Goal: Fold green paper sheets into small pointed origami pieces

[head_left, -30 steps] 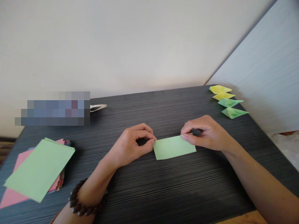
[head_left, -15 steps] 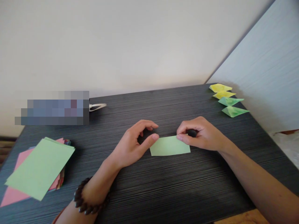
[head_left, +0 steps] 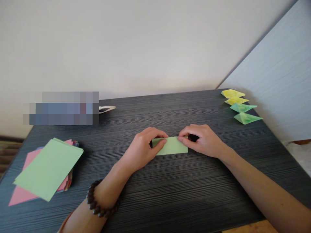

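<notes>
A small light green sheet of paper (head_left: 173,147), an upright-edged rectangle lying lengthwise, is between my hands on the dark table. My left hand (head_left: 147,145) pinches its far edge toward the left end, thumb in front and fingertips behind. At the same far edge, further right, my right hand (head_left: 202,139) grips the paper between thumb and index finger. The two sets of fingertips are a short gap apart. A dark beaded bracelet (head_left: 93,200) circles my left wrist.
On the left lies a pile of coloured paper, light green sheets (head_left: 50,168) over pink ones (head_left: 21,195). A blurred-out object (head_left: 63,111) with a white loop (head_left: 107,109) stands behind it. Folded yellow (head_left: 233,94) and green paper pieces (head_left: 246,118) line the right edge.
My left fingers have closed onto the paper's far edge; before, they were apart, with the thumb at its corner. My right hand has come closer to the left, still pinching the paper.
</notes>
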Demonstrator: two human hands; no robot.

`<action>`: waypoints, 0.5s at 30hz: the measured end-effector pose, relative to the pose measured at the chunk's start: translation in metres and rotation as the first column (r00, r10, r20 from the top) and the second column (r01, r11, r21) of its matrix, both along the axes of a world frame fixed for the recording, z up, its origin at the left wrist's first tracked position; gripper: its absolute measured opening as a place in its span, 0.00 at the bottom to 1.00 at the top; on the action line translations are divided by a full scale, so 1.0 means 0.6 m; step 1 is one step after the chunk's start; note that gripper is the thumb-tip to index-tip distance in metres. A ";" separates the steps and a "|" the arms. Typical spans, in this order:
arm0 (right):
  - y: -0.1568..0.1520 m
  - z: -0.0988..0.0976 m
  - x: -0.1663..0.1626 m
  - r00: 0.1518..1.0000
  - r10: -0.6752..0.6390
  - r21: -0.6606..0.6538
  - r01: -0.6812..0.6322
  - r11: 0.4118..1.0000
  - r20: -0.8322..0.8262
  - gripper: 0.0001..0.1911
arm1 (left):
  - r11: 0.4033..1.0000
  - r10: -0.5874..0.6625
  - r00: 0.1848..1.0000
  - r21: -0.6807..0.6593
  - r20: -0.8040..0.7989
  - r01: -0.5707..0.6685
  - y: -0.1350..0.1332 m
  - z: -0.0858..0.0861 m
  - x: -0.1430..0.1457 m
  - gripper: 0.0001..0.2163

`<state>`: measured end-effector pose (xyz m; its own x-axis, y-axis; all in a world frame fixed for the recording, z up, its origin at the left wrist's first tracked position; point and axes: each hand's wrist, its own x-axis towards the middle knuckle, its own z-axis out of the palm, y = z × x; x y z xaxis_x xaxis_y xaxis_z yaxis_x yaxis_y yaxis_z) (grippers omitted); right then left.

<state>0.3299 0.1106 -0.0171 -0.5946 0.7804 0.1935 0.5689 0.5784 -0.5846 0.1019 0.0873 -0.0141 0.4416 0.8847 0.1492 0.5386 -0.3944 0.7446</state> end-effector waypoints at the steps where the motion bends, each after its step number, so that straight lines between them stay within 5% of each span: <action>1: 0.001 -0.001 -0.001 1.000 -0.011 0.015 0.011 1.000 -0.003 0.08 | 0.999 0.015 1.000 0.035 -0.008 -0.014 0.000 0.000 0.000 0.05; 7: 0.012 -0.006 0.004 0.940 -0.339 0.172 0.338 0.925 -0.026 0.09 | 0.930 0.280 0.956 0.272 -0.085 -0.248 0.006 -0.002 -0.006 0.12; 12: 0.010 -0.001 0.006 0.999 0.039 0.049 -0.040 0.998 0.034 0.08 | 0.927 0.286 0.957 0.270 -0.052 -0.262 0.010 -0.002 -0.010 0.11; 15: 0.002 -0.001 -0.003 1.000 0.027 0.058 -0.026 0.998 -0.005 0.08 | 0.956 0.196 0.978 0.235 -0.066 -0.175 0.007 -0.001 -0.007 0.09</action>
<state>0.3280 0.1119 -0.0175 -0.6136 0.7517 0.2417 0.5497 0.6264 -0.5526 0.0978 0.0915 -0.0146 0.2933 0.8996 0.3235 0.6775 -0.4343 0.5935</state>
